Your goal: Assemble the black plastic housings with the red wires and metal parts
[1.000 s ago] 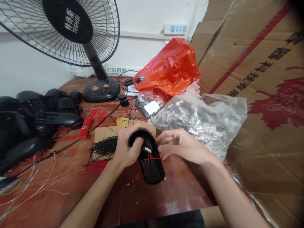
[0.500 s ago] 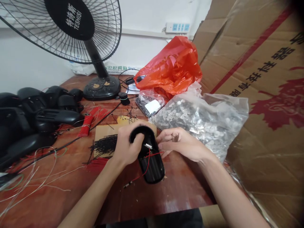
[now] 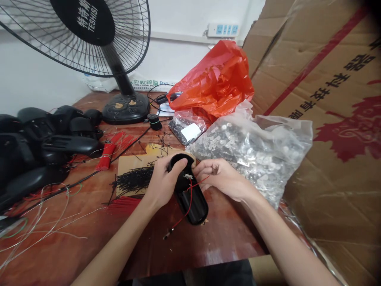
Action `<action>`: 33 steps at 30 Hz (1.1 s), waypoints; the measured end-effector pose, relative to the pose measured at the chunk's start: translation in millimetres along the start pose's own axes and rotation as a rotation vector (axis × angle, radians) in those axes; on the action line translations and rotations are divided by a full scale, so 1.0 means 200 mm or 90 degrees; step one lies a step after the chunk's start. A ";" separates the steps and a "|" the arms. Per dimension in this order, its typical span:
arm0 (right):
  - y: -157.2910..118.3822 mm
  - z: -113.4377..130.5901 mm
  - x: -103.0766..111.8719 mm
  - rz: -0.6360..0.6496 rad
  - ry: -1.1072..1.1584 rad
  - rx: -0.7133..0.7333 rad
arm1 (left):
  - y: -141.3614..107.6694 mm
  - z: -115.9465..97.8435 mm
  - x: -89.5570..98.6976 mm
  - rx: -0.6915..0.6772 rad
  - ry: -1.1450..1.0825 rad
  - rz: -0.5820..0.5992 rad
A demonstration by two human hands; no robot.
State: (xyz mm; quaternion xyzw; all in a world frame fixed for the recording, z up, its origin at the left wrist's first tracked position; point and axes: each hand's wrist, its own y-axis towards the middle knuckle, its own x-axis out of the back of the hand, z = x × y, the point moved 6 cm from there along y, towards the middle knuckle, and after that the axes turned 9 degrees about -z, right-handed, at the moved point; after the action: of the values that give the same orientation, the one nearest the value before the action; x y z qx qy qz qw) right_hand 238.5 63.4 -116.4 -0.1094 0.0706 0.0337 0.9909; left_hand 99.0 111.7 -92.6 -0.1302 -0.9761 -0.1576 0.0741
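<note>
My left hand (image 3: 166, 180) grips a black plastic housing (image 3: 193, 208), its thumb inside the rounded upper end. The housing is tilted, open side up, over the table. Inside sits a small white connector (image 3: 188, 176). A red wire (image 3: 189, 198) runs down from it across the housing, ending in a small dark tip past the lower left edge. Another red wire end (image 3: 204, 180) reaches over the right rim in front of my right hand (image 3: 216, 174). That hand has curled fingers at the right rim; what they pinch is hidden.
Black wires (image 3: 133, 180) lie on cardboard (image 3: 125, 163) beside red wires (image 3: 122, 204). Black housings (image 3: 38, 143) are piled left, below a fan (image 3: 125, 107). A clear bag of metal pieces (image 3: 253, 147), a red plastic bag (image 3: 214, 79) and a large carton (image 3: 327, 190) stand right.
The housing has shifted slightly right and up with my left hand. Its hanging red wire has swung right. My right hand has moved a little left and up, closer against the rim.
</note>
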 end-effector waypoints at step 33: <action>-0.06 0.10 -0.03 -0.022 -0.501 0.292 | -0.08 -0.10 -0.06 -0.320 0.234 0.042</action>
State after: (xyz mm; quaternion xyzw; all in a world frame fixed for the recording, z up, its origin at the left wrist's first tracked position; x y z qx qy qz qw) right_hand 236.6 55.8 -94.2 0.1327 -0.3074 0.0397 0.9415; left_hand 108.2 88.0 -81.0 -0.1451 -0.8722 -0.4121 0.2198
